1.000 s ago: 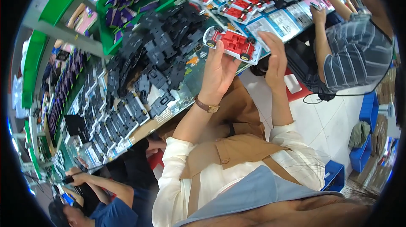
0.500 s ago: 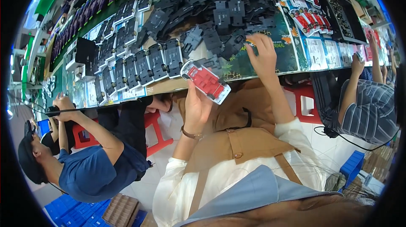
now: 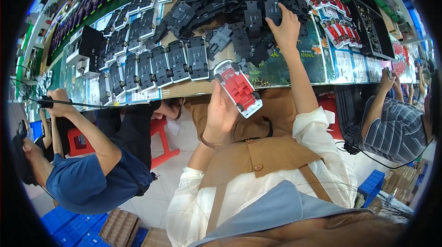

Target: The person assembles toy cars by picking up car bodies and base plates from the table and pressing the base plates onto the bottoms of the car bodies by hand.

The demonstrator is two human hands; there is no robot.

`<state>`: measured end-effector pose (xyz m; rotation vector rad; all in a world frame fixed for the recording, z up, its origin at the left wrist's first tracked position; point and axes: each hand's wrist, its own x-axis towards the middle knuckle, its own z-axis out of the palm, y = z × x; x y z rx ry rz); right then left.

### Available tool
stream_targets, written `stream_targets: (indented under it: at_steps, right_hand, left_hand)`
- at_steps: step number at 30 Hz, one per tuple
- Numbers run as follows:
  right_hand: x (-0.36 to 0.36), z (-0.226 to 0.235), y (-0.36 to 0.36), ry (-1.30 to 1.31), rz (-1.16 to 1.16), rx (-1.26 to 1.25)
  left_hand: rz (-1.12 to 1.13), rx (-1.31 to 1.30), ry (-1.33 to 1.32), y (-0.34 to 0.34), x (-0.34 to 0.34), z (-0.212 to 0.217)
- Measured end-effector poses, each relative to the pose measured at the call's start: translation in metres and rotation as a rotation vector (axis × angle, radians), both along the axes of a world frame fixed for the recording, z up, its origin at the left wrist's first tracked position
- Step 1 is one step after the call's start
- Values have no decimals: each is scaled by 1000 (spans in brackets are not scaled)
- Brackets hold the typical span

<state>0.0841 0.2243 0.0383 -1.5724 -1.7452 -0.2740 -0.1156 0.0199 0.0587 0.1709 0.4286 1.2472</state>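
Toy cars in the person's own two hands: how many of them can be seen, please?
1: the white car with the red interior, in the left hand. The right hand, at the black plates, shows no car.

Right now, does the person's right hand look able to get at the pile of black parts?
Likely yes: the right hand, thumb and finger spread, is at the pile of black parts, with nothing visible blocking it; the left hand holds the toy car nearer the body.
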Motion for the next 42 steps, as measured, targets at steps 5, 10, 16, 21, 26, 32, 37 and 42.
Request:
stream_targets:
  at_steps: [5,10,16,21,26,32,37,42]
  right_hand:
    - [11,14,-30,29,211,260]
    - [62,0,-101,643,200,-144]
    - [118,-29,-130,632,-76,-321]
    - [133,-30,-135,541,-164,-424]
    - [159,-27,-132,323,-116,-181]
    - [135,-7,-133,24,-24,-268]
    - [137,-9,-125,110,100,-471]
    - [146,12,-124,172,192,-483]
  left_hand:
    - [-53,-52,-28,6,6,-8]
    - [-56,-111,-65,10,8,-8]
    - [-98,-143,-47,12,19,-10]
    - [-185,-173,-72,13,33,-10]
    - [-186,-171,-33,13,40,-5]
    - [-242,-112,-120,17,45,-8]
    - [-280,-77,-65,16,47,-9]
    - [-273,-125,-85,18,47,-11]
